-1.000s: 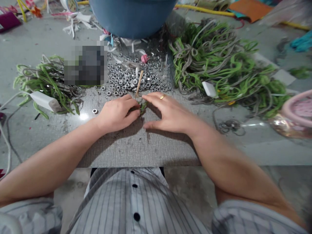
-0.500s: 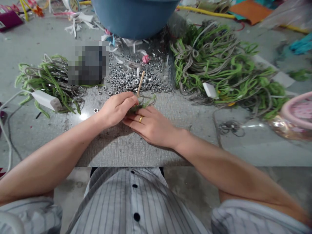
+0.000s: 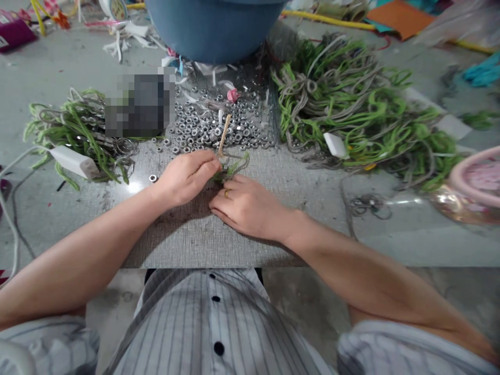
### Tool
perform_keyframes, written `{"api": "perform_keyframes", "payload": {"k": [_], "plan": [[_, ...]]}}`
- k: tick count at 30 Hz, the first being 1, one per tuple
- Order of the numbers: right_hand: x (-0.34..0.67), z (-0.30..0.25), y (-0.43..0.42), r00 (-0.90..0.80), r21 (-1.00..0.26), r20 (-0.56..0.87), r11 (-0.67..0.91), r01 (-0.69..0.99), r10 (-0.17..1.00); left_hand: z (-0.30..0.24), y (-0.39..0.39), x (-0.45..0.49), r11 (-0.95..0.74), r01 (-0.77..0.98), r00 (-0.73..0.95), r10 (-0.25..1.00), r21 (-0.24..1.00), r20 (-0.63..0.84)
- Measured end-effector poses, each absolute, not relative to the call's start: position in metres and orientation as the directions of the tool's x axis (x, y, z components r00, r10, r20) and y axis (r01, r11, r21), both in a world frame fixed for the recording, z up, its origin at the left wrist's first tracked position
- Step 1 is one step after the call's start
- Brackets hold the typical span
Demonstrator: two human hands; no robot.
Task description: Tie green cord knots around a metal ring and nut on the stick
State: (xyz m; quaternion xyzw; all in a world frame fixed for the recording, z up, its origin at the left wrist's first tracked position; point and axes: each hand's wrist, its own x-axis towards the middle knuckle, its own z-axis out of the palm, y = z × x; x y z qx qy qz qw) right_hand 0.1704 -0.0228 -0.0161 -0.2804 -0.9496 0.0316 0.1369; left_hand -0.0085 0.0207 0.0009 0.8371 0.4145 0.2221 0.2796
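My left hand (image 3: 191,177) is closed, with a thin wooden stick (image 3: 224,134) jutting up and away from its fingertips. A short length of green and grey cord (image 3: 234,167) loops out between the two hands, just beyond the knuckles of the right. My right hand (image 3: 250,207), with a gold ring on one finger, rests low on the table; its fingers are curled at the near end of the cord and their tips are hidden. Many small metal nuts (image 3: 195,127) lie scattered just past the hands.
A blue tub (image 3: 216,31) stands at the back. Bundles of green and grey cord lie at right (image 3: 351,104) and left (image 3: 78,125), the left one with metal rings. A white plug adapter (image 3: 74,161) is at left, a pink-rimmed container (image 3: 478,177) at right.
My right hand has drawn back slightly to the right and down, opening a small gap from the left hand. The left hand and the stick have barely moved.
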Motion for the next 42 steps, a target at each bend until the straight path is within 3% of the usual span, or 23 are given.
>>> {"api": "perform_keyframes", "payload": {"k": [3,6,8,12,16,21,32,35,38,42], "plan": [[0.174,-0.015,-0.018,-0.708,-0.353,0.288,0.759,0.548,0.645,0.000,0.021,-0.008,-0.429,0.560,0.506,0.854,0.709,0.117],[0.180,-0.013,-0.013,-0.534,-0.627,0.293,0.580,0.519,0.794,-0.001,0.020,-0.007,-0.432,0.563,0.447,0.876,0.705,0.181],[0.184,-0.013,-0.011,-0.451,-0.743,0.261,0.476,0.471,0.854,-0.002,0.020,-0.007,-0.447,0.561,0.414,0.880,0.697,0.232],[0.186,-0.017,-0.009,-0.389,-0.853,0.236,0.381,0.355,0.890,-0.001,0.019,-0.007,-0.480,0.531,0.404,0.868,0.698,0.289],[0.184,-0.018,-0.009,-0.319,-0.915,0.247,0.329,0.235,0.915,-0.001,0.016,-0.006,-0.417,0.426,0.464,0.863,0.803,0.202],[0.182,-0.015,-0.008,-0.261,-0.935,0.254,0.305,0.179,0.931,-0.006,0.013,-0.002,-0.311,0.311,0.552,0.828,0.898,0.095],[0.187,-0.025,-0.004,-0.188,-0.878,0.368,0.406,0.252,0.911,-0.006,0.015,-0.003,-0.335,0.361,0.535,0.839,0.870,0.101],[0.190,-0.025,-0.004,-0.176,-0.786,0.465,0.496,0.369,0.868,-0.006,0.016,-0.005,-0.374,0.392,0.544,0.831,0.841,0.116],[0.193,-0.023,-0.003,-0.286,-0.631,0.553,0.617,0.470,0.783,-0.009,0.017,-0.007,-0.430,0.407,0.570,0.809,0.806,0.144],[0.193,-0.022,-0.001,-0.415,-0.478,0.543,0.675,0.562,0.730,-0.012,0.018,-0.008,-0.491,0.413,0.576,0.793,0.767,0.197]]}}
